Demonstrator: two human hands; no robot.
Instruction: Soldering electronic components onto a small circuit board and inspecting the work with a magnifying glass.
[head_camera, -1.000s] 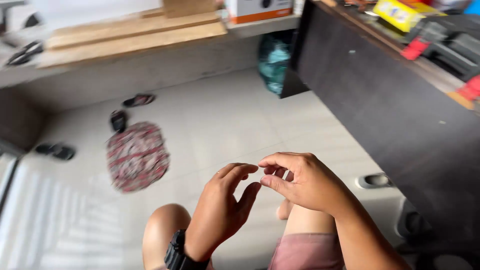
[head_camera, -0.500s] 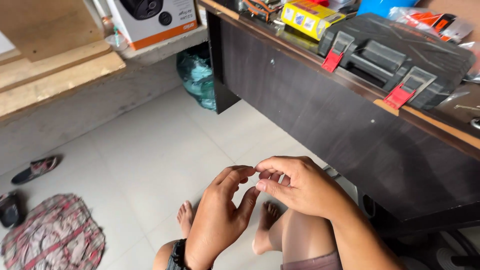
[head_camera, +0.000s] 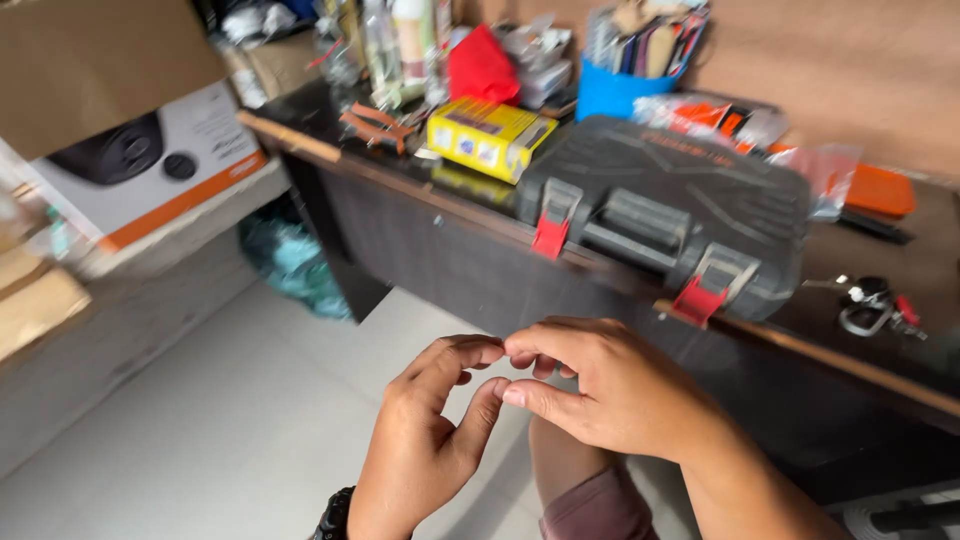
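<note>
My left hand (head_camera: 425, 445) and my right hand (head_camera: 615, 390) are held together over my lap, in front of a dark desk (head_camera: 450, 270). Index fingertips and thumb tips of both hands touch each other. Nothing shows between the fingertips, and anything tiny pinched there is hidden. A black band (head_camera: 335, 515) sits on my left wrist. My knee in pinkish shorts (head_camera: 590, 505) lies below the hands. The nearest thing on the desk is a dark grey tool case with red latches (head_camera: 660, 205), just beyond my right hand.
The desk also carries a yellow box (head_camera: 490, 135), a blue pot of pens (head_camera: 620, 85), a red cloth (head_camera: 480, 65), an orange flat thing (head_camera: 880, 190) and keys (head_camera: 870, 305). A white and orange carton (head_camera: 140, 170) stands on a ledge at left. A teal bag (head_camera: 290, 260) lies under the desk.
The view has swung up from the floor to the desk top. My hands stay joined at the fingertips in the same pose.
</note>
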